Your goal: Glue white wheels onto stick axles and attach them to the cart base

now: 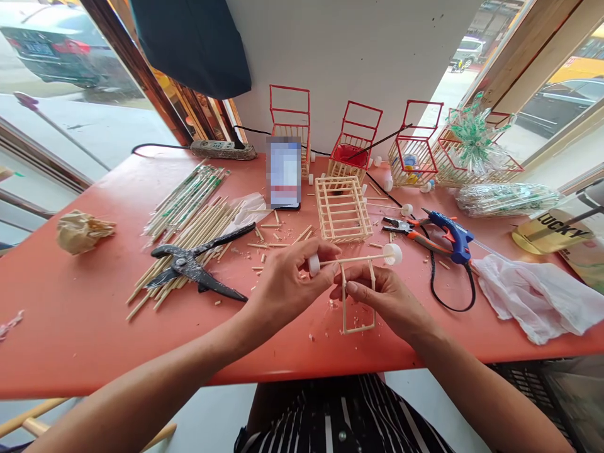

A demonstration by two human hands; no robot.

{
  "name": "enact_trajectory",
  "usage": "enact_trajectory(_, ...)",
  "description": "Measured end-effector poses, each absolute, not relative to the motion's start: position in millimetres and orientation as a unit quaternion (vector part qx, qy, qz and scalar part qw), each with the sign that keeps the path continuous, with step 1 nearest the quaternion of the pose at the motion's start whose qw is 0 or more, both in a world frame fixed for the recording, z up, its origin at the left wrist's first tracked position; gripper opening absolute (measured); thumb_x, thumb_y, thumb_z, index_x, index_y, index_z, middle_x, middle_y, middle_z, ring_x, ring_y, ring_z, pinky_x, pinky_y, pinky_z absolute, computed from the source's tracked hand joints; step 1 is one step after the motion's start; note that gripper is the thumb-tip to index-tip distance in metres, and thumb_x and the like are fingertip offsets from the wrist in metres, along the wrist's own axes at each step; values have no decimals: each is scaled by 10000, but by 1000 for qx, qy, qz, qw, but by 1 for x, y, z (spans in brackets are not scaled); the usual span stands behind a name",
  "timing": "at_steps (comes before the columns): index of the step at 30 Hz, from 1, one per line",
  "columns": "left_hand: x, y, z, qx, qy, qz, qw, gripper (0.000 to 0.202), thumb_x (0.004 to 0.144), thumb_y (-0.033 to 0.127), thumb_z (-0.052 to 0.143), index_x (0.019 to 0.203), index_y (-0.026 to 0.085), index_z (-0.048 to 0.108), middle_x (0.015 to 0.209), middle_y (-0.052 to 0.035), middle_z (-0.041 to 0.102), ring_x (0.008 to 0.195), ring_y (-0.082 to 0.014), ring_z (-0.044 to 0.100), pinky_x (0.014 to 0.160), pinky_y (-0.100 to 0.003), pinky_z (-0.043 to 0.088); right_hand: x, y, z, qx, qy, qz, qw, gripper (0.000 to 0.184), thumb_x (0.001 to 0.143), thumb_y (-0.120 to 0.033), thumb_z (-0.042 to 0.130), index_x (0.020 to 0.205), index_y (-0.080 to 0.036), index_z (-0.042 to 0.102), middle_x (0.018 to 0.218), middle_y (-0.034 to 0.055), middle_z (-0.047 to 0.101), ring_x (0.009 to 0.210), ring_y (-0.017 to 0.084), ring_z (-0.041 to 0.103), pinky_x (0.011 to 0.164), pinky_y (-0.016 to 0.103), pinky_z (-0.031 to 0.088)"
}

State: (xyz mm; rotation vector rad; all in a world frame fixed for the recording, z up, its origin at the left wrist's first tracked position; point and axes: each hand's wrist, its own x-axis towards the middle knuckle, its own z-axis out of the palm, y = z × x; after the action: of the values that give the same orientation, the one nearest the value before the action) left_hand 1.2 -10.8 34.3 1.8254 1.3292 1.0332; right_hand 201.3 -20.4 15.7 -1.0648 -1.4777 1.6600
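Observation:
Between the thumb and fingers of my left hand (284,278) is a thin wooden stick (362,258) with a white round cap (392,255) at its right end. A second white cap (314,265) sits by my left fingers. My right hand (389,301) pinches a small rectangular stick frame (359,329), which hangs below the axle-like stick. The stick lies across the top of the frame; whether they are joined I cannot tell. Just beyond my hands rests a slatted stick basket (343,211) on the red table (117,352).
Left lie black-handled cutters (189,264), loose sticks (160,283) and crumpled brown paper (82,233). A phone (284,176) stands behind. Several red-trimmed stick carts (349,148) line the wall. Right are pliers (415,233), a blue glue gun (450,236), a white cloth (538,296) and a cup (552,229).

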Motion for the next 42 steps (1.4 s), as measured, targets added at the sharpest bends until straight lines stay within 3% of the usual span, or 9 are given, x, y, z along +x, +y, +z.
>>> enact_trajectory(5, -1, -6, 43, 701, 491, 350, 380, 178, 868, 262, 609, 918, 186, 761, 811, -4, 759, 704, -136, 639, 621, -231, 455, 203, -20, 14, -391, -567, 642, 338, 284, 888, -487, 739, 996, -225, 766, 858, 37, 776, 870, 187, 740, 879, 343, 560)
enact_trajectory(15, 2, -1, 44, 699, 504, 322, 392, 173, 840, 255, 615, 802, 182, 767, 736, 3, 730, 640, -120, 551, 569, -239, 375, 202, -21, 17, -390, -555, 649, 344, 293, 846, -488, 783, 939, -211, 775, 862, 42, 778, 835, 181, 743, 879, 348, 574)
enact_trajectory(27, 3, -4, 44, 710, 513, 332, 351, 203, 839, 282, 615, 770, 189, 782, 681, 8, 715, 609, -118, 529, 566, -241, 359, 204, -22, 14, -394, -557, 644, 345, 329, 854, -491, 774, 1044, -222, 771, 895, 54, 794, 857, 191, 749, 885, 368, 588)
enact_trajectory(36, 4, -7, 41, 728, 502, 341, 317, 193, 862, 261, 612, 790, 198, 779, 703, 16, 725, 619, -113, 543, 587, -237, 368, 204, -22, 13, -389, -551, 649, 351, 288, 855, -457, 784, 1011, -215, 777, 887, 39, 780, 864, 180, 752, 871, 334, 585)
enact_trajectory(42, 2, -8, 43, 733, 498, 352, 302, 176, 865, 246, 629, 789, 201, 781, 628, 31, 669, 575, -107, 507, 563, -226, 371, 205, -22, 14, -412, -562, 629, 344, 358, 873, -512, 745, 1078, -219, 743, 925, 57, 788, 880, 203, 764, 841, 350, 588)
